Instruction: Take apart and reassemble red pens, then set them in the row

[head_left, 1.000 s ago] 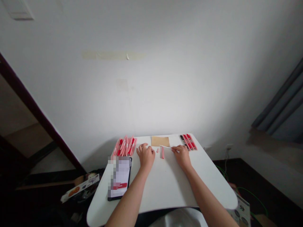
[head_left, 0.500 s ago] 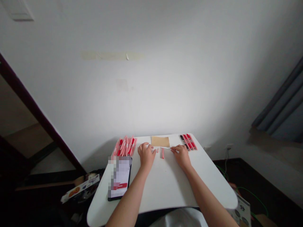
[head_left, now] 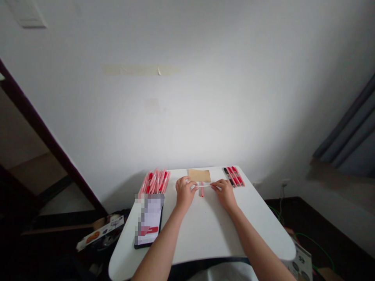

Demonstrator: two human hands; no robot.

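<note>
A thin white pen refill (head_left: 205, 186) is stretched level between my two hands, just above the table. Its left end is pinched in the fingers of my left hand (head_left: 185, 192), which may also hide a small pen part. At the other end, the fingertips of my right hand (head_left: 224, 191) close on the refill. Below and behind it a short pink pen barrel (head_left: 202, 192) lies on the white table (head_left: 209, 230), pointing away from me. Just beyond the hands is a flat tan piece of card or paper (head_left: 199, 175).
A pile of pink and red pens (head_left: 156, 181) lies at the back left. Several pens (head_left: 234, 176), red and black, are lined up at the back right. A phone (head_left: 150, 220) rests on the left side, near my left forearm. The wall (head_left: 187, 128) stands behind the table.
My left hand has moved right and closed on the refill's left end. The refill, held before by my right hand alone, has come nearer and now crosses over the pink barrel.
</note>
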